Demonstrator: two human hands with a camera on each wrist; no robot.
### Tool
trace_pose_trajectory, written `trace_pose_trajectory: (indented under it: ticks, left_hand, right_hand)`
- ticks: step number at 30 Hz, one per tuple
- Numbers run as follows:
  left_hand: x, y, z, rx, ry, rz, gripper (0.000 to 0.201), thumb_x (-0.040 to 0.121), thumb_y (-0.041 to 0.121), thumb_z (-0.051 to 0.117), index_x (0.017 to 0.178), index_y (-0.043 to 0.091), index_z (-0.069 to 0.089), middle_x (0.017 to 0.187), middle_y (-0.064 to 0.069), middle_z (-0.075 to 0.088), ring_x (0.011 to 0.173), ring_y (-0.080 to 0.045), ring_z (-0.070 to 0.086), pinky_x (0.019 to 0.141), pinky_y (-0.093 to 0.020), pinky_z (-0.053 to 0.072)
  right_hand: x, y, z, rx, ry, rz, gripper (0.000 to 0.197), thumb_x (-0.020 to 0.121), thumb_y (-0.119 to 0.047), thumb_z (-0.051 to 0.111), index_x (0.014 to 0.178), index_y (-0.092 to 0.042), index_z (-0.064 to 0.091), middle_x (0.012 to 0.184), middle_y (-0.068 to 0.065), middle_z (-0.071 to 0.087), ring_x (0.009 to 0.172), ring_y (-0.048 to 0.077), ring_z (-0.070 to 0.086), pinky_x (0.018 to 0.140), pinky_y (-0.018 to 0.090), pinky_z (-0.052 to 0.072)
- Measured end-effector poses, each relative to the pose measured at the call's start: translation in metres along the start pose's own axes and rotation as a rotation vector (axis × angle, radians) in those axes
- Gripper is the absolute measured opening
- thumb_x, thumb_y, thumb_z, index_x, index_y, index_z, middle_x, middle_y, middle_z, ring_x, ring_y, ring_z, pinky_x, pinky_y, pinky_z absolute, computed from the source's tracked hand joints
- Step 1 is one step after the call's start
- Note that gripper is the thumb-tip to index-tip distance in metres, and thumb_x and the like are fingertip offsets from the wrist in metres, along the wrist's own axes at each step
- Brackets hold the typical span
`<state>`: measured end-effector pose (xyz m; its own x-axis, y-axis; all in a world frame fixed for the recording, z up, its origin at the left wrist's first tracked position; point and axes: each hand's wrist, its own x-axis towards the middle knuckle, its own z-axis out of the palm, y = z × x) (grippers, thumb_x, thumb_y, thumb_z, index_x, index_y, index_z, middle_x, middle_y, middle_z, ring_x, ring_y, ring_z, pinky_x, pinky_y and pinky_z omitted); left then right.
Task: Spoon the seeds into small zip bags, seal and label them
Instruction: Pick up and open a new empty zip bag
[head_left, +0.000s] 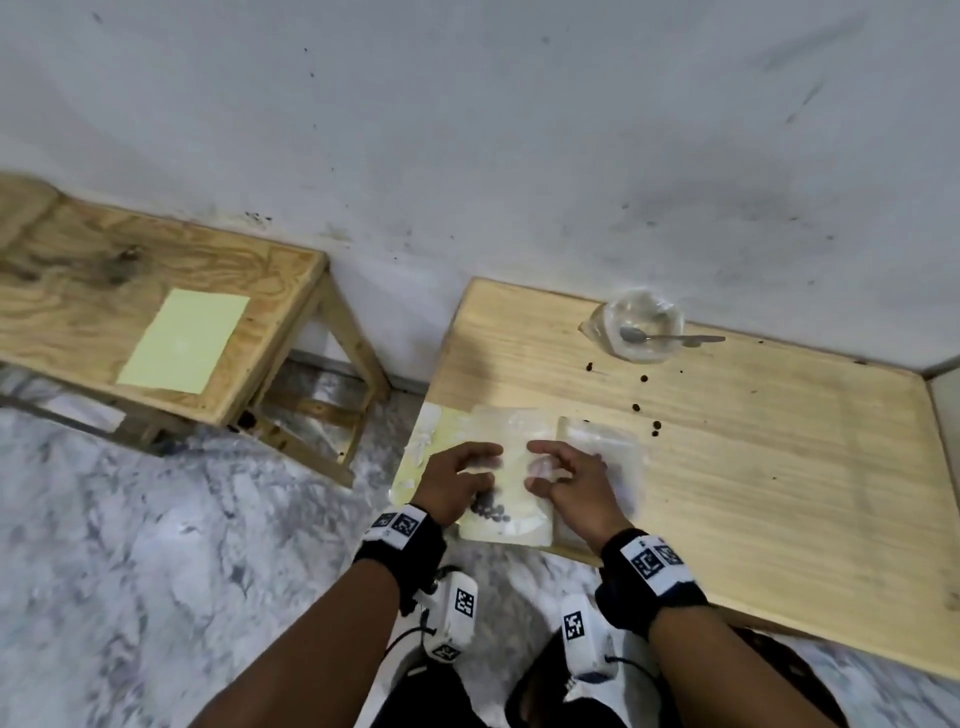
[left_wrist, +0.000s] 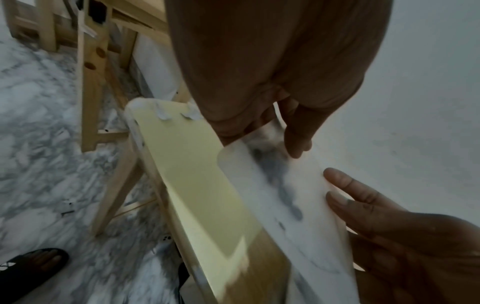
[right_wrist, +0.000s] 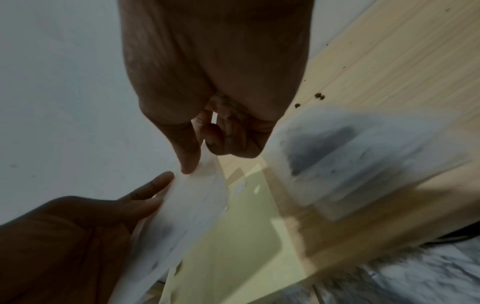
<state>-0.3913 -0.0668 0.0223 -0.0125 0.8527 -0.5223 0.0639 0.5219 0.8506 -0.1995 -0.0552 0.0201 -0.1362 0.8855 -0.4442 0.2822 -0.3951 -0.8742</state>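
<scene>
Sealing looks underway: your left hand (head_left: 457, 475) and right hand (head_left: 566, 480) pinch the zip bag (head_left: 511, 499) (seeds (head_left: 491, 512) inside); next, press along its mouth.

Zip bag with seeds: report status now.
Left hand and right hand both pinch the zip bag top. Seeds inside. Loose seeds litter table.

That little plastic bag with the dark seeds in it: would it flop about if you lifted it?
Probably. The zip bag is thin clear film, so it likely sags. The seeds sit bunched at one end, so that end would likely hang down. The film may feel slippery; both hands hold it, left hand and right hand.
</scene>
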Motion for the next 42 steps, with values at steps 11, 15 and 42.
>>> trace_pose_trajectory:
  ticks: [11, 15, 42]
  left_hand:
    - [0.062, 0.009, -0.092, -0.078, 0.059, -0.028, 0.035, 0.086, -0.020, 0.052, 0.101, 0.008, 0.065, 0.100, -0.012, 0.064, 0.053, -0.021, 0.062, 0.045, -0.021, 0.043]
    - [0.086, 0.018, -0.114, -0.120, 0.113, -0.066, 0.037, 0.085, -0.021, 0.047, 0.094, 0.009, 0.065, 0.077, -0.006, 0.065, 0.047, -0.014, 0.062, 0.041, -0.019, 0.042]
    - [0.119, 0.026, -0.144, -0.015, 0.129, -0.044, 0.022, 0.087, -0.001, 0.064, 0.096, 0.018, 0.072, 0.090, -0.011, 0.069, 0.046, -0.015, 0.053, 0.044, -0.024, 0.045]
  right_hand:
    - [0.055, -0.019, 0.073, 0.032, 0.249, 0.030, 0.027, 0.091, -0.012, 0.067, 0.106, -0.033, 0.071, 0.095, -0.004, 0.071, 0.094, 0.011, 0.066, 0.081, 0.023, 0.048]
    - [0.074, -0.011, 0.084, -0.216, 0.279, 0.113, 0.025, 0.092, -0.023, 0.064, 0.114, -0.032, 0.073, 0.110, -0.006, 0.071, 0.105, 0.015, 0.066, 0.089, 0.026, 0.050]
    - [0.112, -0.027, 0.100, -0.530, 0.291, 0.177, 0.016, 0.097, -0.033, 0.057, 0.098, -0.020, 0.066, 0.095, 0.002, 0.069, 0.091, 0.028, 0.065, 0.070, 0.032, 0.044]
